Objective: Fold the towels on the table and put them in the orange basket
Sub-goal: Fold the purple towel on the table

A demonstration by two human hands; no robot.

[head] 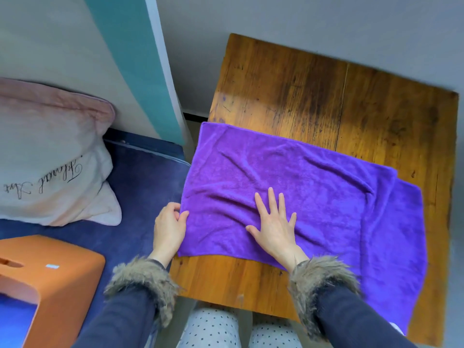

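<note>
I see the wooden table [301, 84] filling the right of the frame, the purple towel [313, 184] folded double across it. Orange basket [45, 272] waits lower left. Right hand [273, 224] presses flat, smoothing; left hand [169, 227] pinches the towel's left edge, probably to fold.

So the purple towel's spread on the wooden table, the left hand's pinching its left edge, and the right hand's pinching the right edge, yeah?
Not quite. In the head view the right hand lies flat, fingers spread, on the middle of the purple towel, not pinching the right edge. The rest holds: the towel is on the wooden table and the left hand pinches its left edge.
</note>
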